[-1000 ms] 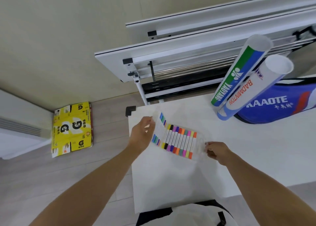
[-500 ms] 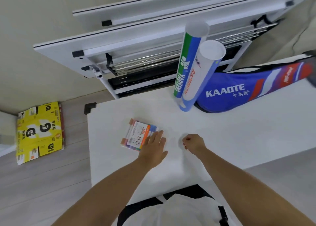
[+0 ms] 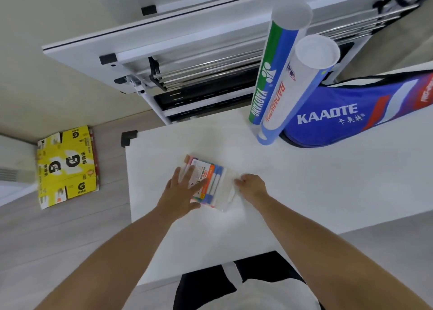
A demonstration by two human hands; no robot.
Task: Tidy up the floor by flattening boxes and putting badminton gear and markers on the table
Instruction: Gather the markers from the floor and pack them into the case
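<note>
The left hand (image 3: 181, 193) lies flat, fingers (image 3: 191, 178) spread and gripping nothing, palm down on the near-left part of the marker pack (image 3: 208, 183); the right hand (image 3: 251, 187) sits at the pack's right edge with fingers (image 3: 239, 182) curled, apparently pinching the clear plastic flap, though the pinch itself is too small to confirm. The pack lies flat on the table (image 3: 304, 192), folded on itself, its printed card upward. It is likely light and half stiff: the pens inside give it ribs, while the clear sleeve is thin, slick and crinkly, so it may slide on the smooth top or spring open when the hands lift. A safe hold would be across the pens' middle, thumb under and fingers over, not by the loose flap, which could tear or let pens slip out. Beyond the pack, farther from the person and to the right, two shuttlecock tubes (image 3: 278, 84) stand leaning together; they look like light, hollow cardboard that tips easily. Just right of the tubes, touching them, lies a blue racket bag (image 3: 346, 119), soft-sided. Well left of the pack, on the floor, a flattened yellow box (image 3: 66, 166) lies against the wall.
</note>
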